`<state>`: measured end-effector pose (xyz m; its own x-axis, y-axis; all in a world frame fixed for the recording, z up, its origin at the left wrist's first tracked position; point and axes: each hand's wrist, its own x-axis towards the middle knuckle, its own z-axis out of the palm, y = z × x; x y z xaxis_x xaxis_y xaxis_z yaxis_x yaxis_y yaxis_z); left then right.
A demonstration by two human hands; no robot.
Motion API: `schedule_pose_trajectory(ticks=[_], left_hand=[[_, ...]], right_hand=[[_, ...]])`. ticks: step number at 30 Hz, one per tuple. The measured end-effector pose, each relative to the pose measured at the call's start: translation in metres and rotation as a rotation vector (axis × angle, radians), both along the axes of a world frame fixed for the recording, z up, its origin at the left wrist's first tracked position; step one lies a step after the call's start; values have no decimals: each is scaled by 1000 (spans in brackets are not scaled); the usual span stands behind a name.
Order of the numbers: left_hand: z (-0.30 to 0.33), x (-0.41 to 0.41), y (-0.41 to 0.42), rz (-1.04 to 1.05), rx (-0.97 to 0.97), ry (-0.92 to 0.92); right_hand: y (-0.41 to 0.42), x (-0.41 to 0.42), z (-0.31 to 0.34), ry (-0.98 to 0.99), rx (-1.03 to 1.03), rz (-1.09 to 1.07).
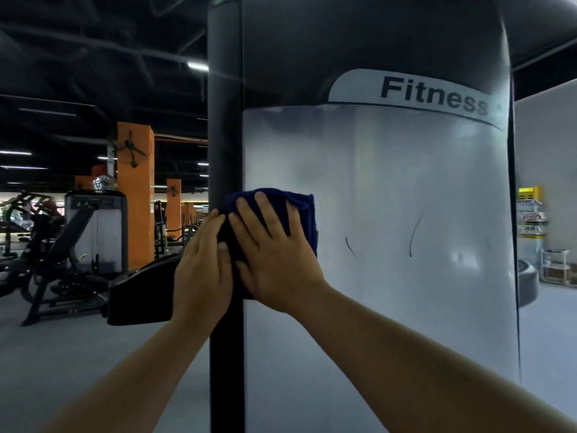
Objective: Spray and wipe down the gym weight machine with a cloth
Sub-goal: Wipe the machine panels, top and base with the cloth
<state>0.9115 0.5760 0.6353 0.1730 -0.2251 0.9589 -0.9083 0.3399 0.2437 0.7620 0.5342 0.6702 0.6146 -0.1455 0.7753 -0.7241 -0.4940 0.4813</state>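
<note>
— How far along is it?
— Mid-wipe, I judge. Both the left hand and right hand press the blue cloth, fingers flat, against the shroud's left edge.
— What's left?
— Two dark marks; no spray bottle visible.

Both bare forearms reach up and forward. The right hand lies flat, fingers straight and spread. The left hand sits just beside it, fingers extended, thumbs touching.
</note>
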Motion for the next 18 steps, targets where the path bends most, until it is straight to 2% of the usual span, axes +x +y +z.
schedule_pose_trajectory(ticks=[4, 13, 18], left_hand=[[-4, -15, -5, 16, -24, 24], [-9, -27, -24, 174, -77, 15], [-5, -61, -29, 134, -70, 163]], right_hand=[[-1, -11, 15, 52, -59, -40], [-8, -47, 3, 5, -100, -86], [-17, -80, 1, 15, -121, -91]])
